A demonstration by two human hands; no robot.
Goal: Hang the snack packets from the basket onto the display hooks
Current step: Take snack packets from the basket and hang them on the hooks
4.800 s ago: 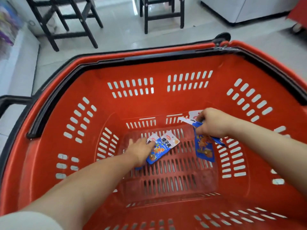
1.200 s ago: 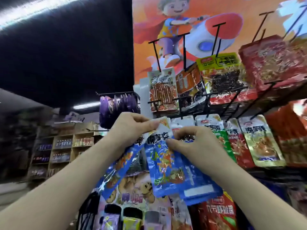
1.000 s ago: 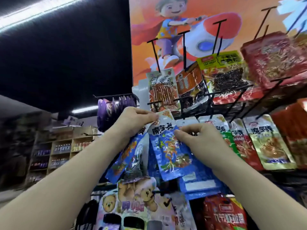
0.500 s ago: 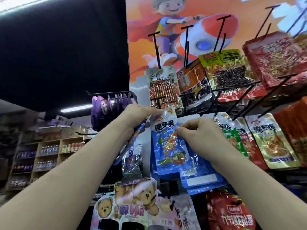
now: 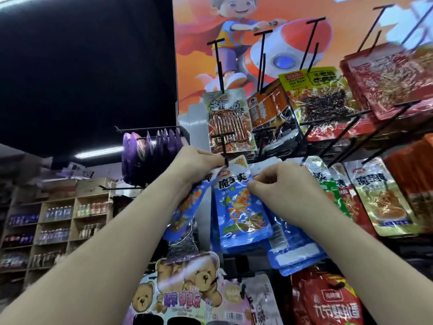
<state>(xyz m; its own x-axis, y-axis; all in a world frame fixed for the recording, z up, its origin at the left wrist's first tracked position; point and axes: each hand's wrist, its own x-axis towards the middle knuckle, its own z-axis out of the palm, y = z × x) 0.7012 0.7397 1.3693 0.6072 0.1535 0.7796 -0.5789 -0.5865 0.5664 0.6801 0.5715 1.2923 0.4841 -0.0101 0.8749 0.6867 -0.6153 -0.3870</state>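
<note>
So the blue snack packet [image 5: 241, 207] is up at the display rack, hanging face-out with its white top edge right at the tip of a black display hook [image 5: 222, 148]. Can't really tell if the hole is on the hook or just pressed against it, the fingers cover that spot. The left hand [image 5: 194, 165] is pinching the packet's top left corner right by the hook tip, and there's a second blue packet [image 5: 187, 207] tucked under that same hand, hanging down at an angle along the wrist. The right hand [image 5: 281, 186] is pinching the right edge of the front packet near its top, and below that hand a small bunch of more blue packets [image 5: 293, 249] hangs down with their backs facing out, looks like they're gripped in the same hand.

Around that: just above the hook there's a striped brownish packet [image 5: 230, 123] hanging from the row higher up, next to an orange one [image 5: 269, 106] and a yellow-topped one [image 5: 314, 95]. To the right are green, red and gold packets [image 5: 379, 195] on their own hooks. Below the hands there's a teddy bear bag [image 5: 182, 287] and a red bag [image 5: 328, 301]. Off to the left, purple packets [image 5: 150, 151] on a side rail and blurry wooden shelves [image 5: 58, 221] farther back. Cartoon poster [image 5: 257, 38] behind the whole rack.
</note>
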